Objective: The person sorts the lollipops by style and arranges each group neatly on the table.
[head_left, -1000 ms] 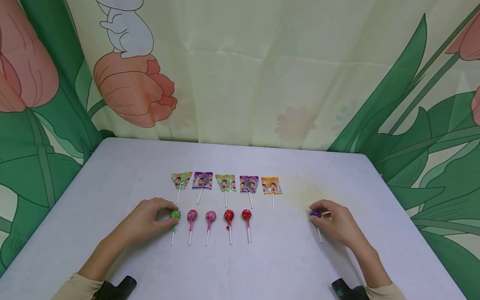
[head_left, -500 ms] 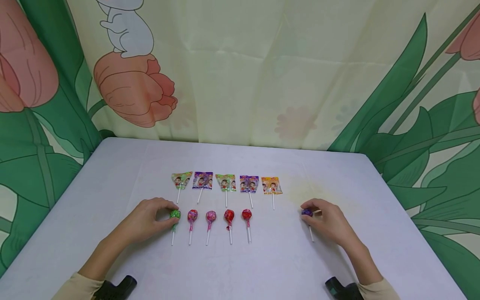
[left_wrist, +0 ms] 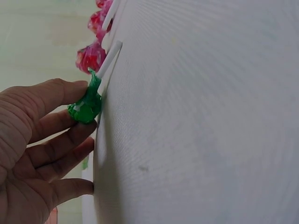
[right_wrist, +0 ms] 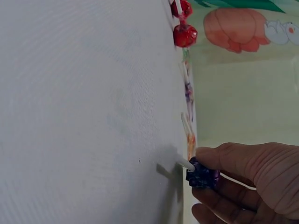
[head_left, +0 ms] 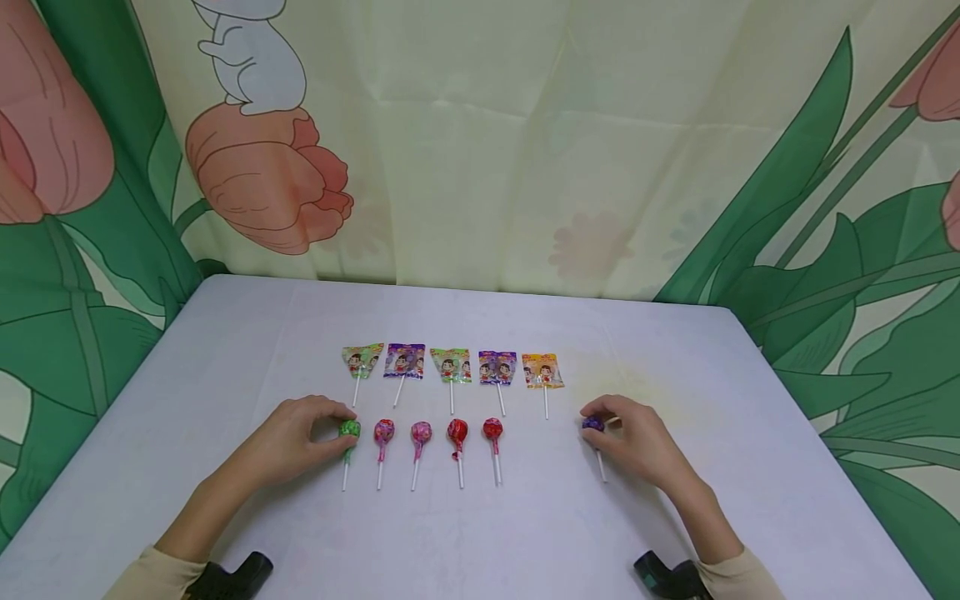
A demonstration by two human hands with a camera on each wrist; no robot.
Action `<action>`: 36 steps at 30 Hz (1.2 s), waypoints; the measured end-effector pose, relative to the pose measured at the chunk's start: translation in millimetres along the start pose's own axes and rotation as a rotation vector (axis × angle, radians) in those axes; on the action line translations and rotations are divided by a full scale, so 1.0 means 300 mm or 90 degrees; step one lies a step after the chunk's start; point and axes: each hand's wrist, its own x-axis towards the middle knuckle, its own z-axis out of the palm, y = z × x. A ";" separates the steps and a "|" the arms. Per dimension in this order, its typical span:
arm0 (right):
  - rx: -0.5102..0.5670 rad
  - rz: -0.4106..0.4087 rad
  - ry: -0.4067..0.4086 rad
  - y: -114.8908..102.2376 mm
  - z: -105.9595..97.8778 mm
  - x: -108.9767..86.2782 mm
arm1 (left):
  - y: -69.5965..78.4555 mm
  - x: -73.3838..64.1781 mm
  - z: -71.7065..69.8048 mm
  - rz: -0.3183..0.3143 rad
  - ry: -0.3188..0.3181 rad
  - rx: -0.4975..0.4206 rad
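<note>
My left hand (head_left: 303, 442) pinches the head of a green lollipop (left_wrist: 85, 108) at the left end of the near row; its white stick points toward me. Over at the right, my right hand (head_left: 637, 442) holds a purple lollipop (right_wrist: 202, 173) by its head between thumb and fingers. To the right of the green one lie two pink lollipops (head_left: 384, 431) (head_left: 421, 433) and two red lollipops (head_left: 457, 431) (head_left: 492, 429), sticks toward me. The purple lollipop is apart from the last red one.
Behind the near row lies a row of flat bagged lollipops: green (head_left: 363, 360), purple (head_left: 405, 362) and orange (head_left: 543, 372) among them. A white cloth covers the table (head_left: 480, 542). A printed curtain (head_left: 480, 150) hangs behind its far edge.
My right hand has moved left with the purple lollipop, closer to the near row. The left hand stays in place on the green lollipop.
</note>
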 end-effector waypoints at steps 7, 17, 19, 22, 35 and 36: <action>-0.002 -0.007 -0.001 -0.022 0.015 0.009 | -0.002 0.000 -0.001 0.003 -0.002 -0.003; 0.006 -0.021 -0.020 -0.050 0.045 0.021 | 0.004 0.000 -0.002 -0.005 -0.004 -0.004; 0.005 -0.020 -0.022 -0.056 0.052 0.025 | 0.005 0.000 -0.002 -0.005 -0.005 -0.004; 0.008 -0.018 -0.030 -0.068 0.058 0.029 | 0.004 0.000 -0.003 -0.005 -0.006 -0.003; 0.016 -0.038 -0.042 -0.103 0.075 0.038 | -0.001 0.005 -0.001 -0.016 -0.008 0.002; 0.015 -0.038 -0.042 -0.105 0.078 0.039 | -0.001 0.005 -0.001 -0.015 -0.008 0.002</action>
